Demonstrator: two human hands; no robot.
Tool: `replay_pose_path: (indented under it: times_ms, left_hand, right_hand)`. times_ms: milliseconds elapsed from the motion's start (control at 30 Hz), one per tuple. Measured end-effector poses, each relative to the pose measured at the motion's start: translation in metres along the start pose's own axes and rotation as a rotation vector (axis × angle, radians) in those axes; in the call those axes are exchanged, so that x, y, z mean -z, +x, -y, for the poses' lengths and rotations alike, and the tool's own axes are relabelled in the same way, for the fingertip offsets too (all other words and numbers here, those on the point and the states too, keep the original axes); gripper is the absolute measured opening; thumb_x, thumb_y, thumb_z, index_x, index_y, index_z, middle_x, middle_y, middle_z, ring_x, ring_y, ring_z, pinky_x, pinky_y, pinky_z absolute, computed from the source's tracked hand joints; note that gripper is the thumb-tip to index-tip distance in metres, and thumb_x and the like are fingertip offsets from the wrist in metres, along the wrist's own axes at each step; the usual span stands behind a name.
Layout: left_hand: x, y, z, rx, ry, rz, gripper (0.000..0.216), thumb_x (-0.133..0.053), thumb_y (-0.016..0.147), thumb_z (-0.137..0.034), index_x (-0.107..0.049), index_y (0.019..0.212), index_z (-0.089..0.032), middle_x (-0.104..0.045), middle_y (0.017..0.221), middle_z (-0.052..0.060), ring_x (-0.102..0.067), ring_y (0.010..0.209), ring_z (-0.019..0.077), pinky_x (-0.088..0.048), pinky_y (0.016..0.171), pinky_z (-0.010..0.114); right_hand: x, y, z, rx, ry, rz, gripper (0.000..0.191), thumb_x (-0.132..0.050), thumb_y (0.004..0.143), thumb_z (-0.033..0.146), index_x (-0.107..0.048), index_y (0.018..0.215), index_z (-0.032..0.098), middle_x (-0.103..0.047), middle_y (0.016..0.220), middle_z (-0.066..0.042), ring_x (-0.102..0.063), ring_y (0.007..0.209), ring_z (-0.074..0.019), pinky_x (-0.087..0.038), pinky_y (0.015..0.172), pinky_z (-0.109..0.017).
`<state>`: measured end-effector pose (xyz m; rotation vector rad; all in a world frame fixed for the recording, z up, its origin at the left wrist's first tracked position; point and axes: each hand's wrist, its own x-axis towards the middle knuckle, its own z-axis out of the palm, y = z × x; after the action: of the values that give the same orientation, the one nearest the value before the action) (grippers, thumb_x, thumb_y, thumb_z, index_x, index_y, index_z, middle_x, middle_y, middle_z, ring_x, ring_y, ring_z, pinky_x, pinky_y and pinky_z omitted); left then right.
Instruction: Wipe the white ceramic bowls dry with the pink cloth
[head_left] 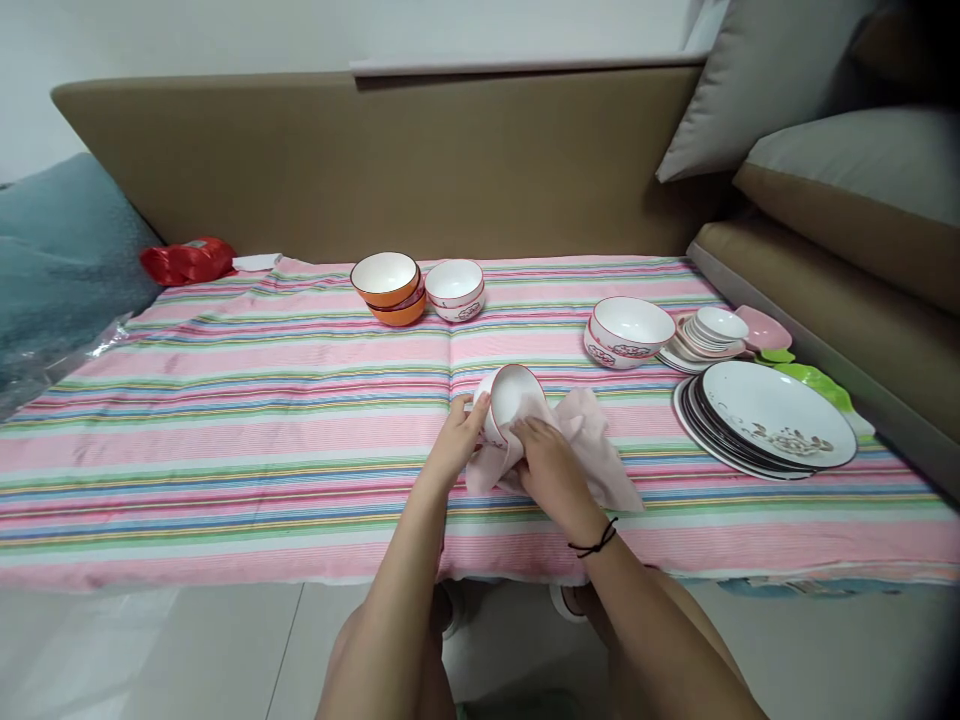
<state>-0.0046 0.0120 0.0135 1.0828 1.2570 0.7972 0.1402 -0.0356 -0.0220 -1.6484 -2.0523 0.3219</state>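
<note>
Nearest me, my left hand (456, 440) wraps its fingers around the wall of a small white bowl (516, 392), tipped on its side just above the striped cover (262, 420). My right hand (551, 462) is closed on a soft pink cloth (596, 440), pressing it against the bowl. I judge the bowl light, glazed, slick and breakable, best held by its wall and foot; beyond it stand the plates (772, 420) and orange bowls (390, 285).
</note>
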Motion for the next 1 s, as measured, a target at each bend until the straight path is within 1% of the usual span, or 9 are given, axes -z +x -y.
replay_pose_path:
  times_ms: [100,200,300,400,500,600,800,933,1000]
  left_hand:
    - [-0.001,0.001,-0.001,-0.003,-0.002,-0.002,0.053,-0.050,0.081,-0.068,-0.052,0.105,-0.021,-0.059,0.088,0.003,-0.060,0.082,0.0187,-0.048,0.072,0.030]
    - [-0.001,0.000,-0.003,-0.006,-0.040,0.023,0.055,-0.051,0.080,-0.068,-0.054,0.111,-0.022,-0.060,0.091,0.004,-0.060,0.085,0.0189,-0.048,0.073,0.028]
    - [0.000,-0.001,-0.005,0.044,-0.100,-0.006,0.068,-0.061,0.076,-0.064,-0.044,0.128,-0.026,-0.061,0.099,0.005,-0.061,0.085,0.0193,-0.046,0.068,0.026]
    - [0.000,-0.001,-0.006,0.072,-0.133,-0.031,0.069,-0.070,0.072,-0.057,-0.044,0.126,-0.024,-0.063,0.097,0.005,-0.061,0.083,0.0190,-0.045,0.067,0.026]
    - [-0.001,0.000,-0.006,0.044,-0.121,-0.048,0.054,-0.069,0.072,-0.054,-0.053,0.112,-0.022,-0.062,0.090,0.003,-0.059,0.077,0.0157,-0.045,0.066,0.025]
    - [-0.001,0.002,-0.005,0.002,-0.108,-0.036,0.047,-0.068,0.073,-0.052,-0.055,0.105,-0.020,-0.060,0.083,0.000,-0.057,0.071,0.0129,-0.045,0.066,0.025]
    - [-0.002,0.002,-0.008,-0.069,-0.007,-0.024,0.043,-0.065,0.076,-0.048,-0.059,0.106,-0.019,-0.059,0.082,0.000,-0.055,0.070,0.0124,-0.043,0.063,0.023]
    - [-0.004,0.006,-0.007,-0.109,0.012,-0.025,0.039,-0.058,0.081,-0.053,-0.062,0.099,-0.018,-0.058,0.082,0.001,-0.054,0.072,0.0134,-0.041,0.063,0.023]
    - [-0.005,0.009,-0.006,-0.110,-0.025,-0.080,0.044,-0.057,0.081,-0.056,-0.062,0.101,-0.017,-0.059,0.087,0.003,-0.055,0.077,0.0145,-0.042,0.064,0.024]
  right_hand:
    - [-0.001,0.004,-0.005,0.014,-0.070,-0.011,0.038,-0.041,0.077,0.000,-0.062,0.107,0.011,-0.065,0.112,-0.014,-0.054,0.111,-0.0256,-0.038,0.098,-0.039]
    - [0.002,0.009,0.003,-0.030,-0.086,0.055,0.023,-0.041,0.081,0.005,-0.062,0.082,0.014,-0.067,0.083,-0.010,-0.059,0.080,-0.0216,-0.042,0.073,-0.031]
    - [0.006,0.012,0.015,-0.063,0.034,0.093,0.019,-0.042,0.082,0.008,-0.058,0.076,0.017,-0.062,0.068,-0.004,-0.052,0.059,-0.0162,-0.033,0.056,-0.026]
    - [0.011,0.009,0.021,-0.068,0.250,0.074,0.019,-0.040,0.080,0.007,-0.056,0.082,0.017,-0.060,0.066,0.000,-0.050,0.057,-0.0138,-0.032,0.055,-0.024]
    - [0.016,0.006,0.015,-0.014,0.311,0.116,0.022,-0.038,0.079,0.005,-0.056,0.084,0.018,-0.063,0.075,-0.001,-0.055,0.066,-0.0148,-0.037,0.061,-0.024]
    - [0.018,0.006,0.002,0.022,0.154,0.155,0.023,-0.042,0.076,0.004,-0.060,0.083,0.017,-0.065,0.087,-0.006,-0.058,0.087,-0.0201,-0.043,0.076,-0.030]
    - [0.006,0.008,-0.012,0.112,-0.071,0.109,0.053,-0.046,0.075,0.003,-0.052,0.128,0.008,-0.053,0.134,-0.018,-0.041,0.129,-0.0288,-0.030,0.109,-0.046]
    - [0.007,0.008,0.009,-0.002,-0.056,0.152,0.028,-0.041,0.078,0.005,-0.065,0.091,0.012,-0.068,0.094,-0.013,-0.060,0.090,-0.0232,-0.044,0.079,-0.034]
    - [0.008,0.008,0.020,-0.073,-0.012,0.147,0.022,-0.042,0.076,0.006,-0.062,0.077,0.015,-0.066,0.075,-0.007,-0.056,0.068,-0.0180,-0.037,0.061,-0.028]
